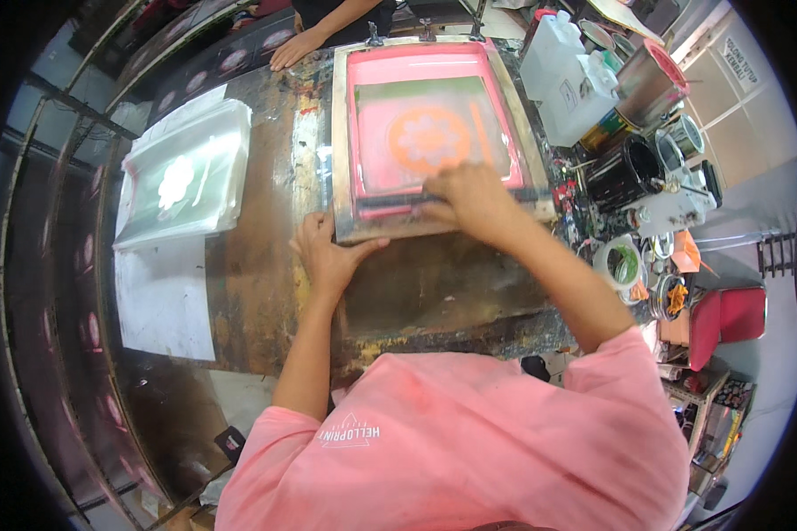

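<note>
Hands are placed at the near end of the screen frame [339,146], which lies on the worktop [257,292] in front of the person. Left hand [325,252]: spread, thumb along the near edge and fingers at the near left corner, touching the frame without closing around it. Right hand [474,199]: curled closed on a dark squeegee [524,195] laid across the near part of the frame; motion blur hides the exact finger placement.

For a good stroke, brace the corner with the left hand so that the frame does not shift. Hold the squeegee at one constant tilt, apply equal pressure across its width, and draw in one unbroken pass. A single-handed grip near the middle may let one end lift.

The frame has pale rails, with clamps [427,34] at its far edge. Pink borders the inside of the frame. Its mesh [416,89] shows a green band at the far end, an orange scalloped rosette [429,139] and a narrow orange strip to the right.
</note>
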`<action>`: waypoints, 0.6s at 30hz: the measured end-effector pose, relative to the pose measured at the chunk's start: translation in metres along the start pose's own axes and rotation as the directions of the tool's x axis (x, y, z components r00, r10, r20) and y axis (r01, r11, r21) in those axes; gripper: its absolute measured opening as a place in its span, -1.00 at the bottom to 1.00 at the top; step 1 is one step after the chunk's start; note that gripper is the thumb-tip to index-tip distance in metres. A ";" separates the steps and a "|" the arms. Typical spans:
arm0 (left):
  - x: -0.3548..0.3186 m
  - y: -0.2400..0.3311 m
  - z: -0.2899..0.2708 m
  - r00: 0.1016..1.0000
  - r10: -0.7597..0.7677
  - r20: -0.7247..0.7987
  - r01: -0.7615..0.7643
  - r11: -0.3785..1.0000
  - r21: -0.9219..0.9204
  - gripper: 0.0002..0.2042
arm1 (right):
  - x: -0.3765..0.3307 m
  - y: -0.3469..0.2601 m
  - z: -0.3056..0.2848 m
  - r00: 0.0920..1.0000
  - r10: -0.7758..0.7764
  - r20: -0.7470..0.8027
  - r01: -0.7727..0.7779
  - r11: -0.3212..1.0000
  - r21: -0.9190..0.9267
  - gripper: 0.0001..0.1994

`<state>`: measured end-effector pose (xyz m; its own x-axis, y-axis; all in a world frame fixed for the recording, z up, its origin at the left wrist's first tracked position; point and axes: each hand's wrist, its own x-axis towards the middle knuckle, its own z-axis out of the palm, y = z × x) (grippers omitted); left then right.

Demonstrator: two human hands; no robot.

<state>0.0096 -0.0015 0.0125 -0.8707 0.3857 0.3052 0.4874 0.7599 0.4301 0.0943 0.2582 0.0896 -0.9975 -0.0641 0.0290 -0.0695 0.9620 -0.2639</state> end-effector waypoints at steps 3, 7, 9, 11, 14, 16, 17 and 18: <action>-0.005 -0.006 0.010 1.000 -0.006 0.020 0.007 0.999 -0.053 -0.13 | -0.016 -0.010 0.032 0.998 0.046 -0.045 -0.047 0.999 -0.010 -0.64; 0.000 -0.007 0.010 0.997 -0.004 0.071 0.009 0.997 -0.071 -0.14 | -0.005 0.003 0.055 0.986 -0.020 -0.167 0.021 1.000 0.002 -0.59; 0.000 -0.009 0.010 0.998 0.010 0.056 -0.006 0.997 -0.082 -0.13 | 0.030 0.026 0.060 0.968 -0.048 -0.245 0.031 0.997 -0.077 -0.62; -0.001 -0.012 0.010 0.997 0.024 0.069 -0.019 0.997 -0.075 -0.12 | 0.074 0.057 0.061 0.952 -0.076 -0.298 0.031 0.987 -0.155 -0.63; -0.001 -0.015 0.011 0.996 0.018 0.085 -0.012 0.997 -0.077 -0.09 | 0.141 0.102 0.062 0.901 -0.121 -0.416 0.054 0.984 -0.169 -0.70; -0.001 -0.015 0.009 0.996 0.016 0.089 -0.007 0.996 -0.093 -0.07 | 0.177 0.121 0.055 0.926 -0.094 -0.365 0.013 0.976 -0.218 -0.69; -0.001 -0.015 0.008 0.996 0.020 0.085 -0.011 0.994 -0.109 -0.06 | 0.189 0.124 0.049 0.921 -0.108 -0.375 0.015 0.970 -0.242 -0.68; -0.001 -0.015 0.008 0.996 0.027 0.080 -0.017 0.992 -0.126 -0.04 | 0.195 0.125 0.040 0.937 -0.110 -0.333 0.033 0.973 -0.228 -0.66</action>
<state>0.0032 -0.0092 -0.0006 -0.8597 0.4466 0.2478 0.5063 0.6816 0.5283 -0.1092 0.3554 0.0233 -0.9229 -0.0772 0.3771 -0.0981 0.9945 -0.0365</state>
